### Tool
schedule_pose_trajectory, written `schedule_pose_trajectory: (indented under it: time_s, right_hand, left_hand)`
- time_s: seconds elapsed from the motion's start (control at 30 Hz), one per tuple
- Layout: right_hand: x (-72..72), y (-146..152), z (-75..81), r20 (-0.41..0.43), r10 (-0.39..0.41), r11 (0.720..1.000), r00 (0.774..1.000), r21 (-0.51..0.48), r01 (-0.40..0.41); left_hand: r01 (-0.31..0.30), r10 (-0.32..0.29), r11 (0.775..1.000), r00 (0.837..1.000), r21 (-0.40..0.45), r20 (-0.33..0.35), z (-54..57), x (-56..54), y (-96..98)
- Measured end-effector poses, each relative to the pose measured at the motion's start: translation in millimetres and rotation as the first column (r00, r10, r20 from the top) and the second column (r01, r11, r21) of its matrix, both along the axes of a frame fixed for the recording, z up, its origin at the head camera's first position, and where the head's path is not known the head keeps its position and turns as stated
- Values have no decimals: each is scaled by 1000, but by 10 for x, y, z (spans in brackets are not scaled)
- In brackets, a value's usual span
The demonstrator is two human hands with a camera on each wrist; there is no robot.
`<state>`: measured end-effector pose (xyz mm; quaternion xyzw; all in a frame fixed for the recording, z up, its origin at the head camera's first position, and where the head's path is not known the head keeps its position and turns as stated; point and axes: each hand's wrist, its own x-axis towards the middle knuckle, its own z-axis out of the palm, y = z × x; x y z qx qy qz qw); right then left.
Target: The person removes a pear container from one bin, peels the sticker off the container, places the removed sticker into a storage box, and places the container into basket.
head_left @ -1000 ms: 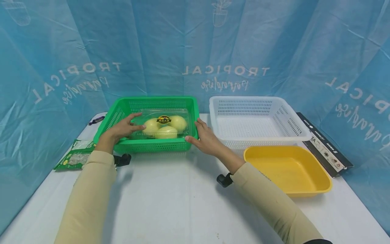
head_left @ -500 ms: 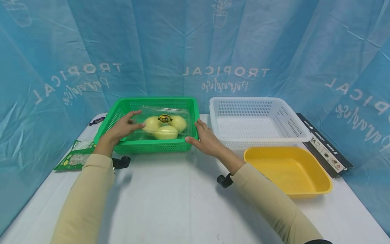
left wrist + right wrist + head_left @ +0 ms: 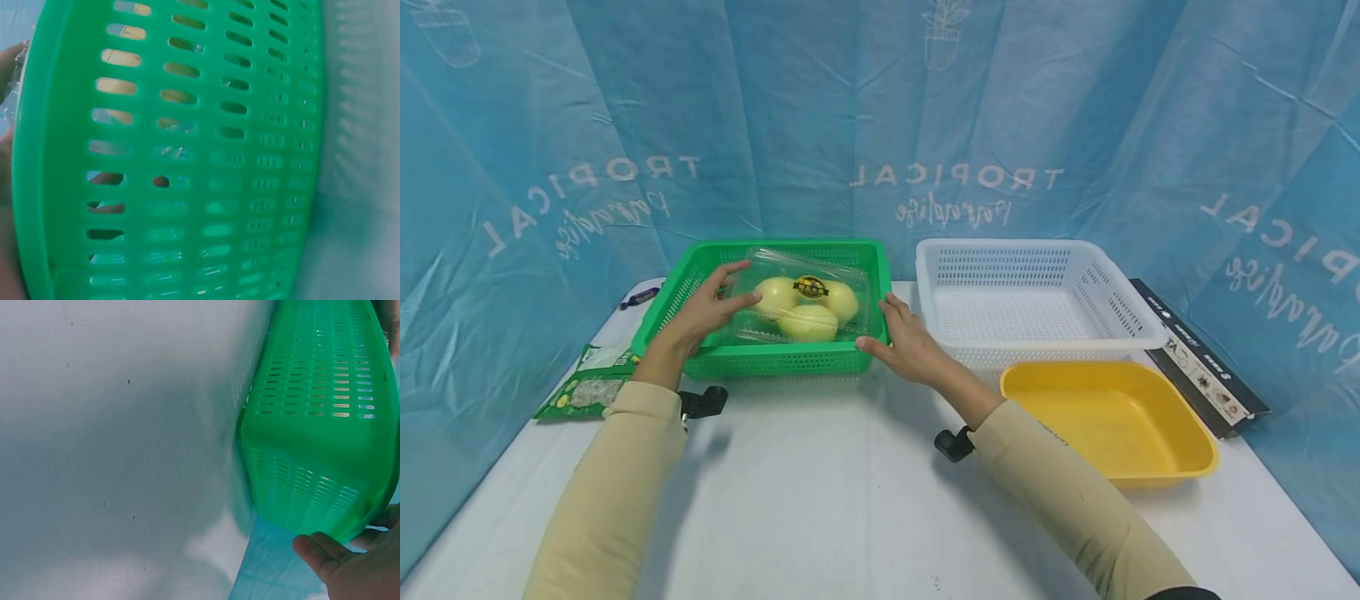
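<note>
A clear plastic fruit box (image 3: 808, 309) with a dark and yellow label lies tilted inside the green basket (image 3: 775, 362), its left end raised. Through its lid show three pale yellow-green fruits. My left hand (image 3: 700, 307) pinches that raised left end between thumb and fingers. At the basket's right front corner, my right hand (image 3: 912, 340) rests against the outside with spread fingers, the thumb at the front. In the right wrist view, the right-hand fingers (image 3: 315, 553) touch the basket's end wall. The left wrist view mostly shows the slotted basket wall (image 3: 187, 144), which hides much of the left hand.
Right of the green basket stands a white basket (image 3: 1000, 312), with a yellow tub (image 3: 1097, 417) in front of it. A long black box (image 3: 1202, 358) lies at the far right. Left are a green packet (image 3: 587, 383) and a small dark wrapper (image 3: 638, 297).
My left hand has raised the left end of the fruit box, which now tilts more inside the basket. The right hand has stayed at the corner.
</note>
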<state>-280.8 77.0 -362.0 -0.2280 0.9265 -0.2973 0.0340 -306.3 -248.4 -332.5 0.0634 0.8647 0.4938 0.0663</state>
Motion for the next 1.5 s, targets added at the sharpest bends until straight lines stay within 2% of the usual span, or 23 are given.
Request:
schedule_pose_trajectory:
  time_s: [0.23, 0.5, 0.83, 1.07, 1.5]
  right_hand:
    - [-3, 5, 0, 8, -2, 1000, 1000, -3, 2]
    - [-7, 1, 1, -7, -4, 1000, 1000, 2, 4]
    - [4, -4, 4, -19, -5, 1000, 1000, 7, 5]
    - [15, -9, -6, -8, -1, 1000, 1000, 3, 1]
    - [18, -1, -10, -21, -11, 1000, 1000, 4, 11]
  left_hand:
    - [-22, 22, 996, 1000, 91, 4, 29, 29, 63]
    - [-45, 40, 984, 999, 172, 33, 200, 159, 212]
    - [-113, 115, 979, 993, 170, -2, 104, 65, 246]
    - [-180, 186, 968, 982, 174, -22, 149, 141, 334]
    - [-237, 258, 944, 964, 228, -69, 260, 246, 376]
